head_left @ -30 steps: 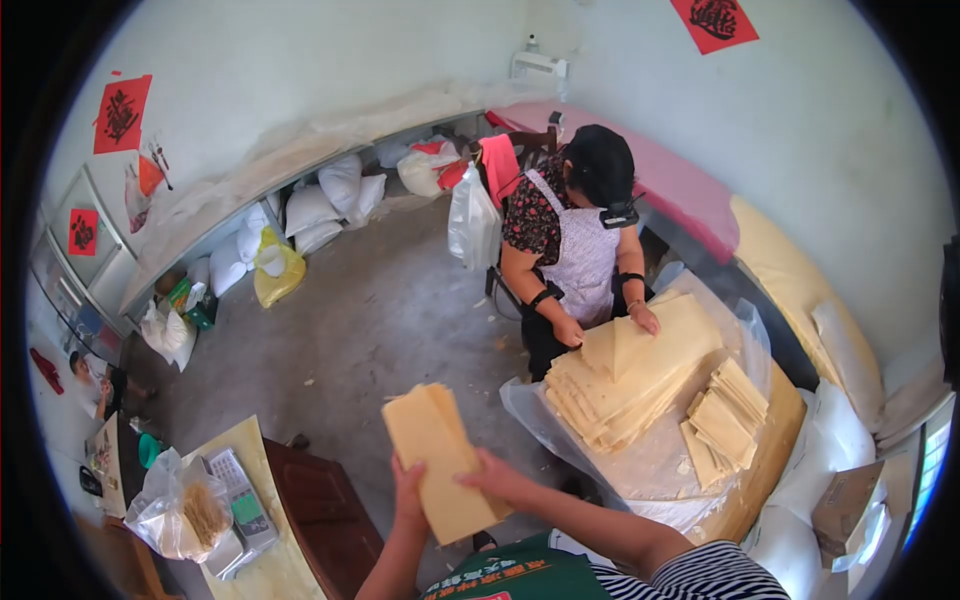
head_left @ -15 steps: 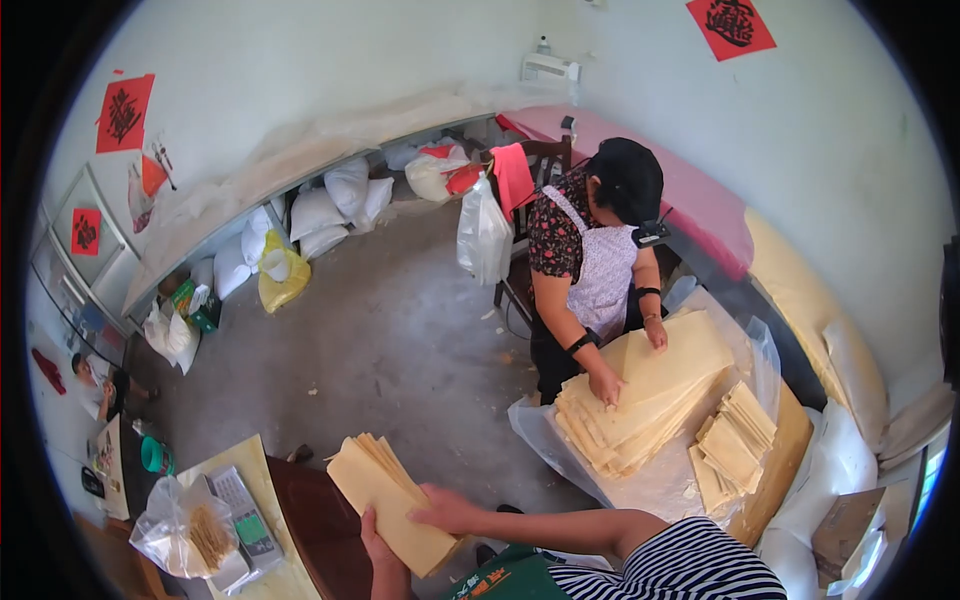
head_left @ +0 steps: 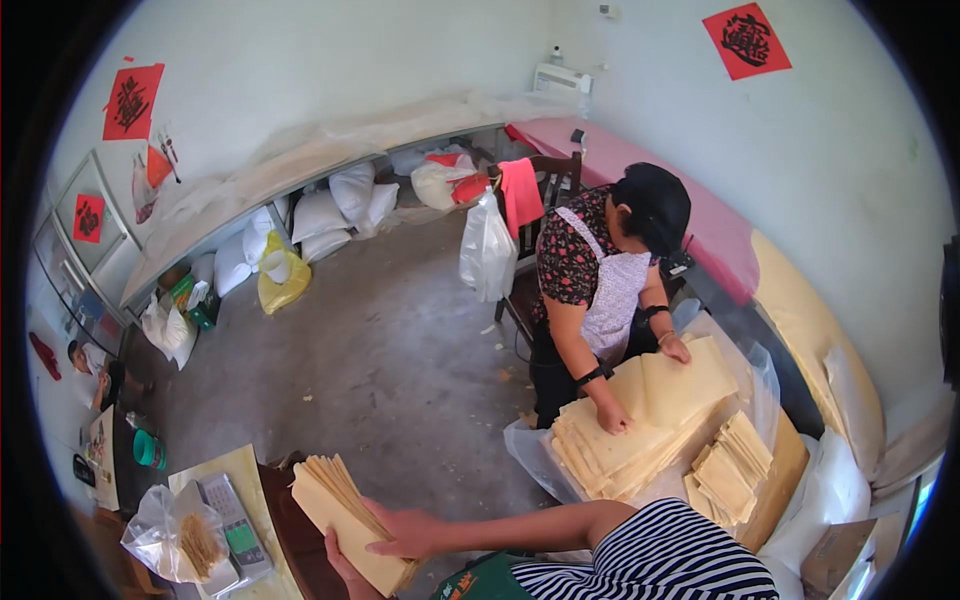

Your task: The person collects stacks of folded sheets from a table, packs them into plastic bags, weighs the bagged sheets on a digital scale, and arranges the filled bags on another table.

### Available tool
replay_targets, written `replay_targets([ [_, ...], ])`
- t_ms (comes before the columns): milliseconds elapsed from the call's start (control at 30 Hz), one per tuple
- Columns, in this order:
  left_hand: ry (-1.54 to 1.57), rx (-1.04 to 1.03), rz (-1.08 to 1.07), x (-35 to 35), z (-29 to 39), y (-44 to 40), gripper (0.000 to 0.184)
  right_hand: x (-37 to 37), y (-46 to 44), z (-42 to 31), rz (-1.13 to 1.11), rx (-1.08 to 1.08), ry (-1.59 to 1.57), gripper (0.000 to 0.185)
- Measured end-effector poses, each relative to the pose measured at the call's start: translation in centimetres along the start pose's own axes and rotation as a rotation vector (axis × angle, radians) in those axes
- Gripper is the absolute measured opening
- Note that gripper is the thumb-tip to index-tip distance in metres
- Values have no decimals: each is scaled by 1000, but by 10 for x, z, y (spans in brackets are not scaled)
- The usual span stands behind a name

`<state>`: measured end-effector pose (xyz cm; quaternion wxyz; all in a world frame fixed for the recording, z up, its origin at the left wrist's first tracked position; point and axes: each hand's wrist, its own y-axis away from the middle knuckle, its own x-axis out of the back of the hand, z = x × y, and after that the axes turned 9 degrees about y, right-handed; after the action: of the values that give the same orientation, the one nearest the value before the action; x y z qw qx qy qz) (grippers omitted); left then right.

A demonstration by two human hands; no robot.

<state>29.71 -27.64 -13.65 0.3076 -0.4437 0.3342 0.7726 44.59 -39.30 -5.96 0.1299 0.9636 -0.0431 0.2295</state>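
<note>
I am gripping a stack of thin yellow sheets (head_left: 340, 515) with both hands touching it, my left hand (head_left: 345, 562) on the near side, my right hand (head_left: 405, 532) opposite. Its long axis is slanting from upper left to lower right. It is hanging beside a table (head_left: 235, 462) bearing a digital scale (head_left: 238, 532); concrete floor (head_left: 400, 330) is stretching beyond.

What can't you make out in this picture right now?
All in the head view:
Left hand: some fingers hidden by the stack of thin sheets; wrist cut off by the bottom edge.
Digital scale: reading too small.
White sacks: contents hidden by the sacks themselves.
Distant person at the left: hands too small and blurred.
</note>
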Motion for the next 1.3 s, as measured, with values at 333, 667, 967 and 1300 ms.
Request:
replay_targets([
  [333, 53, -231, 38, -26, 17, 17, 68, -18, -26, -16, -50, 206, 32, 92],
  [667, -52, -202, -28, -48, 24, 4, 72, -18, -46, 9, -52, 244, -63, 90],
  [967, -320, -427, 313, -62, 43, -9, 46, 0, -75, 23, -166, 89, -805, 51],
  [1300, -905, -581, 78, -34, 164, 8, 60, -34, -161, -77, -117, 132, -787, 56],
])
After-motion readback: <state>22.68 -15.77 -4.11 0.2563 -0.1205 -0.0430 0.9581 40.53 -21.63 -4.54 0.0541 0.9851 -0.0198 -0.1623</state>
